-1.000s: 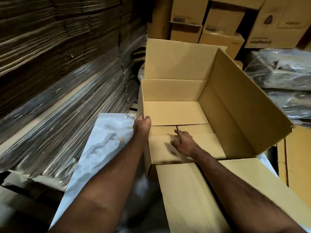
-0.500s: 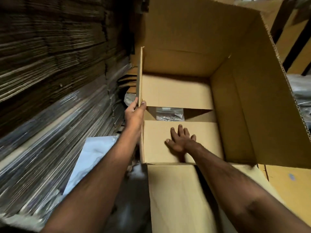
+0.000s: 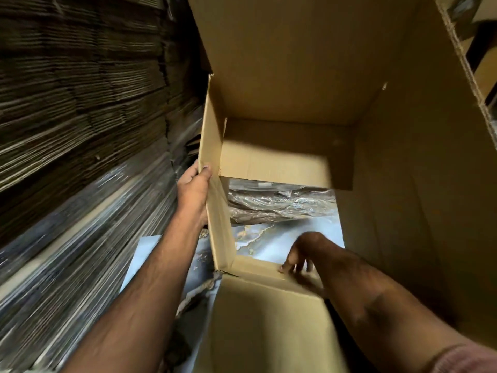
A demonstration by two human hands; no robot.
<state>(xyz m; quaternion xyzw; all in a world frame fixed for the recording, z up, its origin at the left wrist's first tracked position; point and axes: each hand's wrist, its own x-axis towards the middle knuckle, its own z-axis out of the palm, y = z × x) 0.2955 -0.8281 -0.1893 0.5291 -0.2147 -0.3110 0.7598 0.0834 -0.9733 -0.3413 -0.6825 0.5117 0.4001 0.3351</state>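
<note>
L hand point(image 3: 193, 187) pinches left wall of open-bottomed cardboard box point(image 3: 295, 76) over a marbled sheet point(image 3: 295, 232). R hand point(image 3: 301, 254), blurred, touches near flap; its grip can't be told.

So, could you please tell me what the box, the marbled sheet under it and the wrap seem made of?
Box: corrugated cardboard, matte tan; fluting shows on its cut right edge. Sheet: smooth and glossy, blue-grey marble pattern with gold veins, perhaps tile or laminate. Wrap: clear plastic film, crinkled, with glints.
</note>
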